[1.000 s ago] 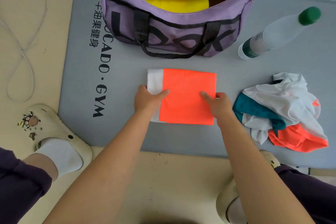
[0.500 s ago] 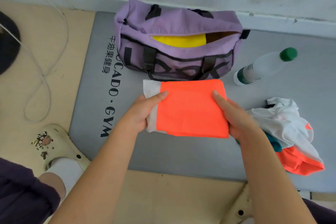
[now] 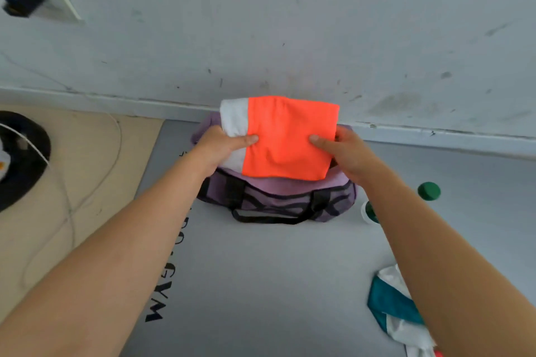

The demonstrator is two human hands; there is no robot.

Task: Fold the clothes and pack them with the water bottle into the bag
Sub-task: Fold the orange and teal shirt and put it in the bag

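Both hands, left point(image 3: 216, 148) and right point(image 3: 346, 151), pinch the folded shirt point(image 3: 285, 136) by its ends above the bag point(image 3: 278, 197), long axis left-right, white end left. It hides the bag's opening. The right arm covers most of the bottle point(image 3: 428, 191).

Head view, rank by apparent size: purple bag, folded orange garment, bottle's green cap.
1. Purple bag, though the garment hides much of it, so close to call.
2. Folded orange garment, held nearer the camera.
3. Green cap.

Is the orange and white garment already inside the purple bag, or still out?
Still out. Both hands, left hand and right hand, hold the folded garment above the purple bag.
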